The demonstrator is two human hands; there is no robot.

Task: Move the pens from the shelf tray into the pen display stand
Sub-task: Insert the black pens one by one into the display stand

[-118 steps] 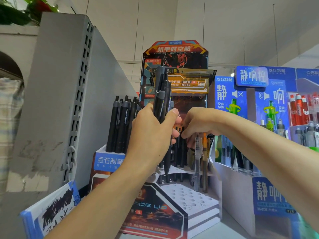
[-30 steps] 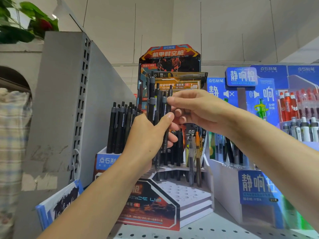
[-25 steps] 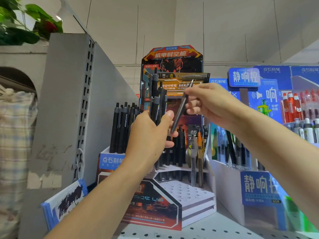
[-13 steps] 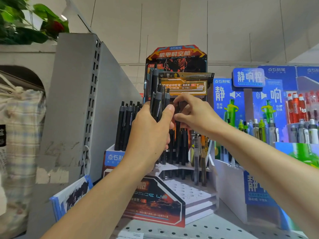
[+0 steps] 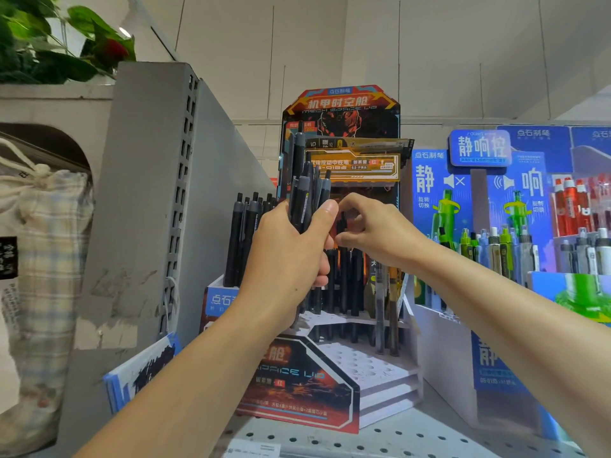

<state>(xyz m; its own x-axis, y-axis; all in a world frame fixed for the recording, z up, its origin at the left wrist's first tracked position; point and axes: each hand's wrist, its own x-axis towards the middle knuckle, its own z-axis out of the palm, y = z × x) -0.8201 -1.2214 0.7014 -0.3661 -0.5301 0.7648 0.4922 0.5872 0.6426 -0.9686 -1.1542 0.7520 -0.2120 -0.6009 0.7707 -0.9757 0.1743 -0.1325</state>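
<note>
My left hand (image 5: 291, 256) grips a bundle of black pens (image 5: 305, 190) upright in front of the pen display stand (image 5: 373, 365), a white stepped block with rows of holes and an orange-black card front. My right hand (image 5: 375, 233) is just to the right of the bundle, thumb and forefinger pinching the top of a black pen (image 5: 343, 259) that stands in the stand's back row among several others. Behind my left hand, more black pens (image 5: 241, 239) stand in the shelf tray (image 5: 218, 299), a box with a blue label.
A grey perforated shelf divider (image 5: 148, 193) rises at the left, with a cloth bag (image 5: 43, 226) beyond it. A blue display (image 5: 463, 226) with green and white pens stands close at the right. The perforated shelf (image 5: 396, 438) runs underneath.
My right hand pulled one pen out of the bundle, swung it to the right and lowered it into the stand's back row. My left hand kept hold of the bundle.
</note>
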